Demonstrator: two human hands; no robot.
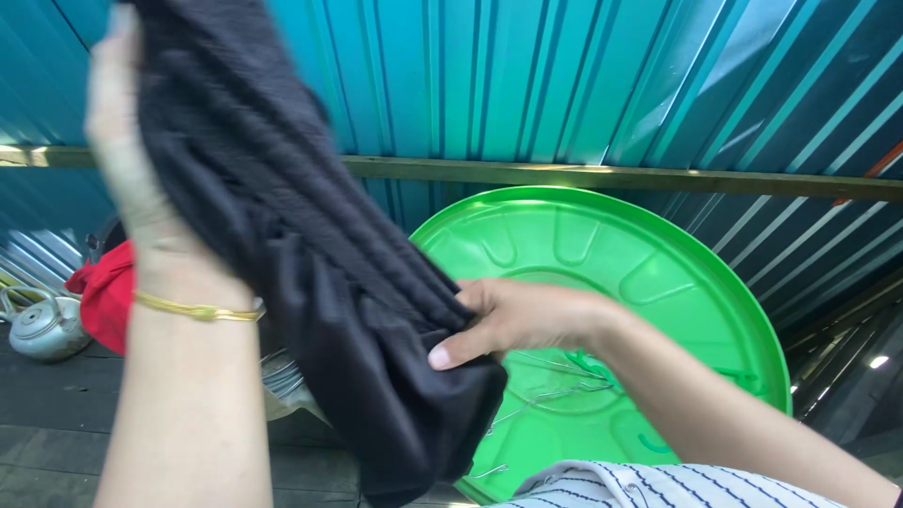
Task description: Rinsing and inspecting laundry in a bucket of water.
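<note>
Gripping a dark cloth (310, 273), the raised left hand (132, 179) wraps its top while right hand (508, 320) fingers pinch its lower folds beside a green lid (658, 282).

A large round green plastic lid (658, 282) leans against a teal corrugated metal wall (527, 85) crossed by a wooden rail (658, 177), with a metal kettle (42, 329) and red cloth (108, 296) nearby.

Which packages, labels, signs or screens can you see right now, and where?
None in view. Only the black cloth, gripped by the left hand and the right hand, a round green lid behind it, and a metal kettle at far left.
</note>
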